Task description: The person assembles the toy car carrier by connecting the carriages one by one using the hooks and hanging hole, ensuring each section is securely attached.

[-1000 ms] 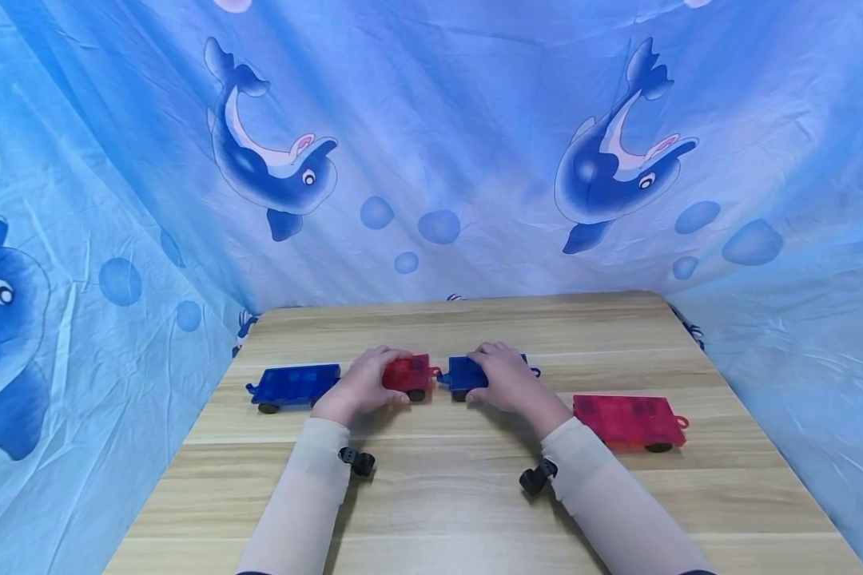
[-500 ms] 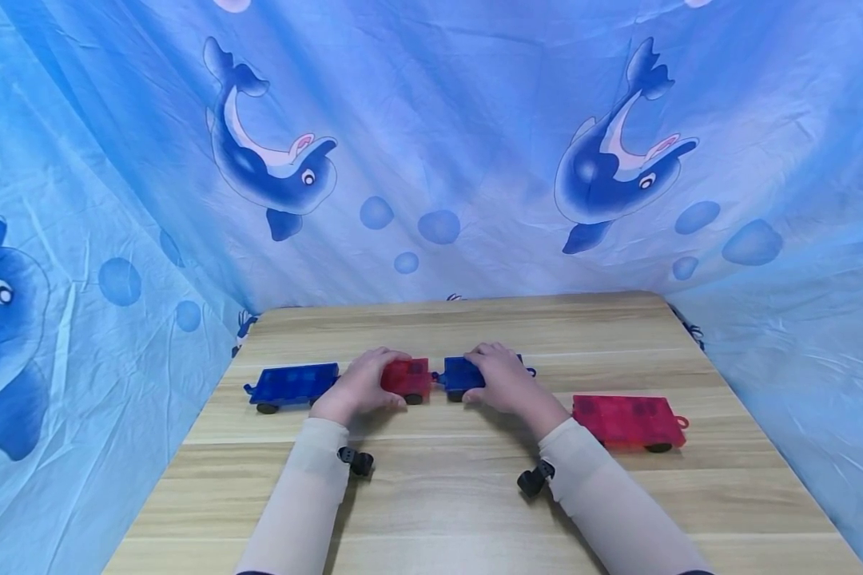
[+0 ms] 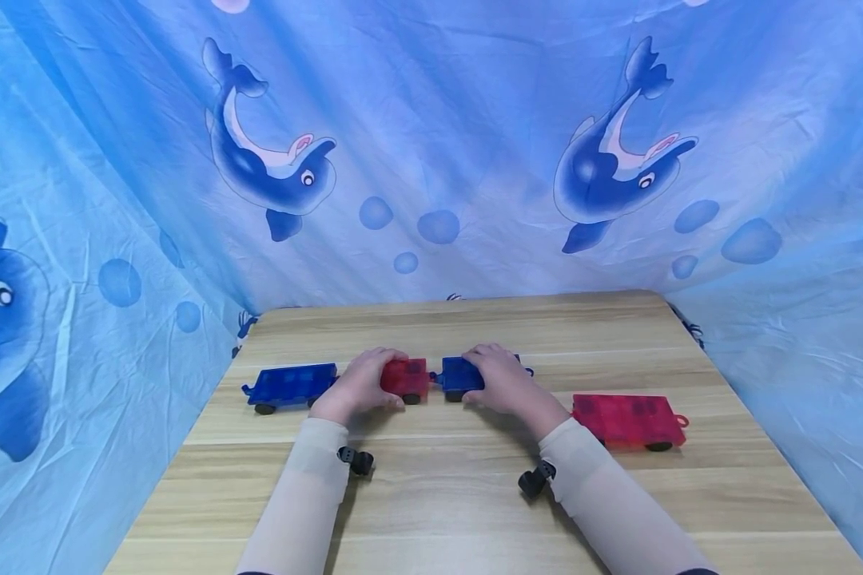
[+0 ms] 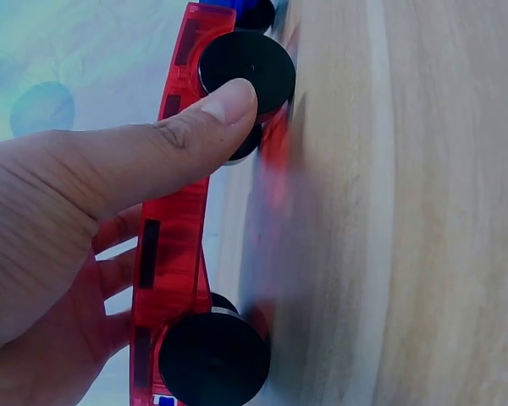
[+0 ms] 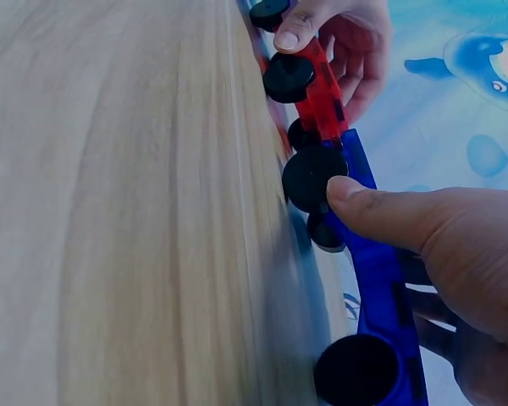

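In the head view my left hand (image 3: 357, 386) grips a translucent red toy train car (image 3: 407, 378), thumb on the near side. The left wrist view has the thumb against a black wheel (image 4: 247, 72) of that car. My right hand (image 3: 501, 381) holds a blue toy train car (image 3: 459, 374) just to its right. Its thumb presses beside a wheel (image 5: 311, 179) in the right wrist view. Both cars stand end to end, the blue hook meeting the red car's end. Fingers behind the cars are partly hidden.
Left of my left hand stands another blue train car (image 3: 292, 386), its right end partly hidden by the hand. A second red car (image 3: 629, 419) with a ring sits at right, beside my right forearm. The wooden table (image 3: 431, 495) meets a dolphin-print curtain (image 3: 439, 144) behind.
Both hands and the two held cars have shifted slightly left, and the blue hook and red end sit closer. The far-left blue car has moved slightly left too. The right red car stays put.
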`<state>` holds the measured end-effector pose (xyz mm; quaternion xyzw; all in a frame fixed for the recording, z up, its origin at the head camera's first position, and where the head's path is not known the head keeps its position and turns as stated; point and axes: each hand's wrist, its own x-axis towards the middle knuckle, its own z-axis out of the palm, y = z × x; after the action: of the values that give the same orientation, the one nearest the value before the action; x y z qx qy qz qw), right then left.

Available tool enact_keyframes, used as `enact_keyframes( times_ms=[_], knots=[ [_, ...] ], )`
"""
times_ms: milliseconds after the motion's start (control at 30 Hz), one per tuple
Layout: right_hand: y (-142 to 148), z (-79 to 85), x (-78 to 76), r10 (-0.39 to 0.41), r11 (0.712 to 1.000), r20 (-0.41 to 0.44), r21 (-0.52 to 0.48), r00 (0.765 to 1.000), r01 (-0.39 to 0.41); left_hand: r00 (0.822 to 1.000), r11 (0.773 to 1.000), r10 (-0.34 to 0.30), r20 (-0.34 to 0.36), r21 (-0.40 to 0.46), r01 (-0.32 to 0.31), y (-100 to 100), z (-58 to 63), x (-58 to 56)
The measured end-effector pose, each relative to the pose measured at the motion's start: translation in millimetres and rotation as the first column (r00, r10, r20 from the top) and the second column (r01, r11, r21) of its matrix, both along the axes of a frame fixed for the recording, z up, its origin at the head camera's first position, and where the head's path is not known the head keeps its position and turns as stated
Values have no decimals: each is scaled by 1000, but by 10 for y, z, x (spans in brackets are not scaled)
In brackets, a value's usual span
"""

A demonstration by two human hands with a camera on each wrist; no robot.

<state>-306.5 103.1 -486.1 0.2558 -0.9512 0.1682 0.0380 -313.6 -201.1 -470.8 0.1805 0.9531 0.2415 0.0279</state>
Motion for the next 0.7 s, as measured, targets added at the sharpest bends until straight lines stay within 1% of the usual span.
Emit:
enact_keyframes(
  times_ms=[233,367,467,567,700],
  knots=[
    [152,43,58,58,997,4,-46,998,-57,1000,1000,4,1,2,-4,7,8,7],
    [369,152,148,76,994,3,-82,997,-75,1000,1000,-3,-2,1,3,13,12,13],
    [603,293,225,76,993,23,-94,997,-74,1000,1000,-20,-16,0,20,31,21,16],
    [871,443,295,53,997,67,-55,996,-50,999,999,-39,-31,11,40,56,22,15],
    [1209,585,367,-8,1000,173,28,985,3,998,998,-56,-37,34,57,99,13,16]
  ],
)
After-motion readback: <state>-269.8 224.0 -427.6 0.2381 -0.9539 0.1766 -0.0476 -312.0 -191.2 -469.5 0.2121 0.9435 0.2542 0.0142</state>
